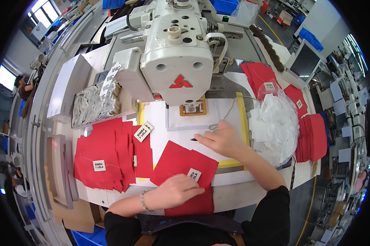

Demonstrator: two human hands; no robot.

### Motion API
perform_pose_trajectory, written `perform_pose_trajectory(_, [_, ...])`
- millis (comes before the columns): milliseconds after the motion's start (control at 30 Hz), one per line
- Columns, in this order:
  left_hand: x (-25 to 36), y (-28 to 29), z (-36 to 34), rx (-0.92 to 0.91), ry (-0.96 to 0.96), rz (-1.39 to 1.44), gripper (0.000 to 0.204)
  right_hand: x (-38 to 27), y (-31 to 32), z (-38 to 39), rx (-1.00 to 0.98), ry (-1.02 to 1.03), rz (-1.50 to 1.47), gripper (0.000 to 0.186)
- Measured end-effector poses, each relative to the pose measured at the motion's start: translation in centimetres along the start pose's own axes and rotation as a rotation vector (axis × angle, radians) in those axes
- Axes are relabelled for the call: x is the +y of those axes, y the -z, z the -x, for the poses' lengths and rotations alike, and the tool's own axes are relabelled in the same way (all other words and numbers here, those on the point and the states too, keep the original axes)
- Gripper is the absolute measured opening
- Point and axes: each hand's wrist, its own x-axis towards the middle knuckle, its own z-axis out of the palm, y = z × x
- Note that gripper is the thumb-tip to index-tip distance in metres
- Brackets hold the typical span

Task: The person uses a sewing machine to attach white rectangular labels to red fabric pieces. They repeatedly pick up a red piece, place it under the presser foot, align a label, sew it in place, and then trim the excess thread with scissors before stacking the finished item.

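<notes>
Bends left hand [177,192] low over red cloth [180,159], with fingers loosely curled beside a pale label [194,174]; cannot tell whether gripping. Reaches right hand [221,139] in from lower right, with fingers partly closed, pointing left, just beside a thin grey cord [212,127]; shows small dark tip [194,139] at index finger, cannot tell whether holding it. Has cloth flat, matte, straight-edged, at near side of table [230,194], before white metal sewing machine [178,57]. To left, stacked red pieces [101,149]; to right, crumpled filmy white sheets [273,127].

I see a worktable [232,194] carrying a white sewing machine [176,61]. In front of the machine lie red fabric pieces [172,164]; left of it, a red fabric stack [103,143].
</notes>
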Motion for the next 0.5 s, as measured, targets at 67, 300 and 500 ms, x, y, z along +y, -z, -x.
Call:
perform_pose_trajectory(67, [-0.6, 3.2, -0.3, 0.134, 0.058, -0.219, 0.031, 0.4, 0.1, 0.3, 0.009, -0.056, -0.029, 0.027])
perform_pose_trajectory(300, [-1.3, 12.2, 0.4, 0.534, 0.623, -0.281, 0.009, 2.7, 2.1, 1.9, -0.057, -0.234, -0.022, 0.025])
perform_pose_trajectory(500, [0.4, 16.8, 5.2, 0.793, 0.625, -0.170, 0.014, 3.4, 1.9, 3.9, -0.071, -0.370, -0.045, 0.024])
